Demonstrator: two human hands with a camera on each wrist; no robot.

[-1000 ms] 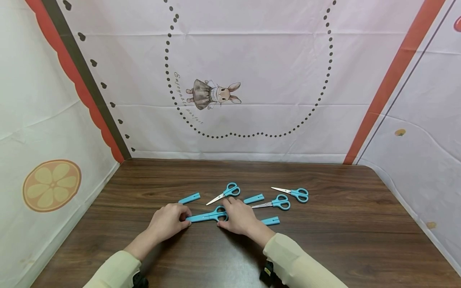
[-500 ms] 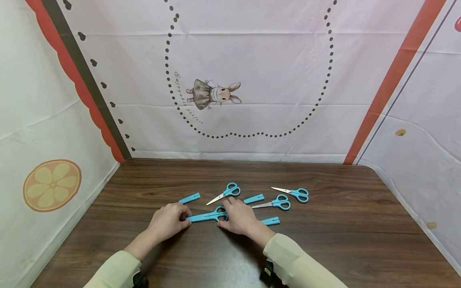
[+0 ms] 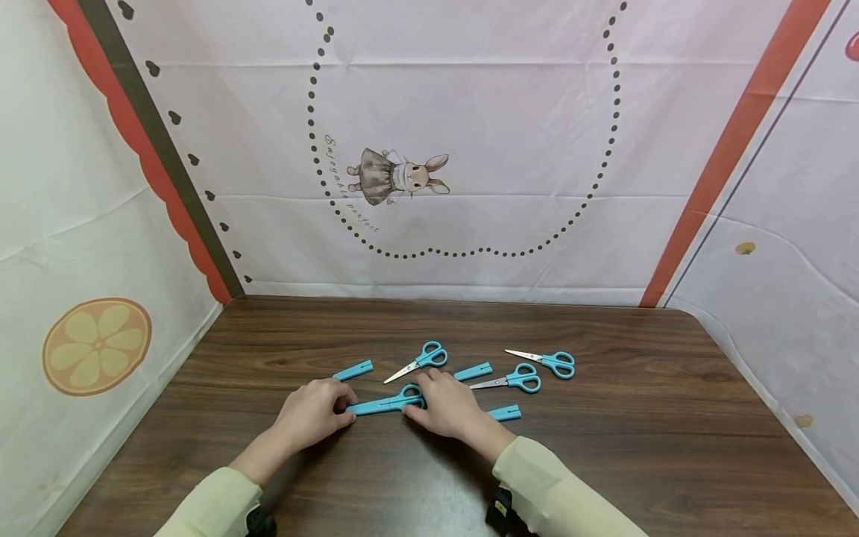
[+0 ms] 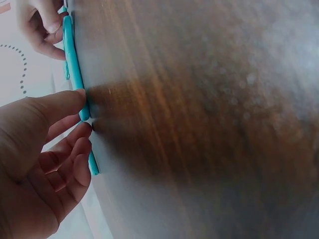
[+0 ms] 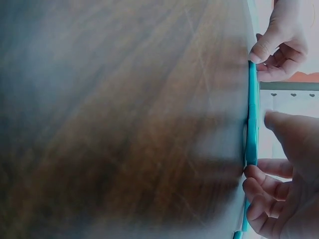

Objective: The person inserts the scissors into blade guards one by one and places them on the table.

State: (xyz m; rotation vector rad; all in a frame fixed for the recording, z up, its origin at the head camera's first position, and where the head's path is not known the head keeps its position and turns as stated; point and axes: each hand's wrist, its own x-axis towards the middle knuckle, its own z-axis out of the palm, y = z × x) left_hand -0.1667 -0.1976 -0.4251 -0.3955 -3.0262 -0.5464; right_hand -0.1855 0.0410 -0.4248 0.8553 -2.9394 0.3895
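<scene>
Obscuring both ends of the sheathed scissors [image 3: 379,405], hands [image 3: 314,410] [image 3: 446,403] apparently hold them.

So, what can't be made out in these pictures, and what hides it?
Head view: blades of the nearest scissors, covered by their blue sheath.
Head view: part of that pair's handle, behind the right hand.
Head view: one end of the lower-right sheath, behind the right arm.
Head view: left sleeve, cut off by the bottom edge.
Right wrist view: tabletop grain, blurred.
</scene>
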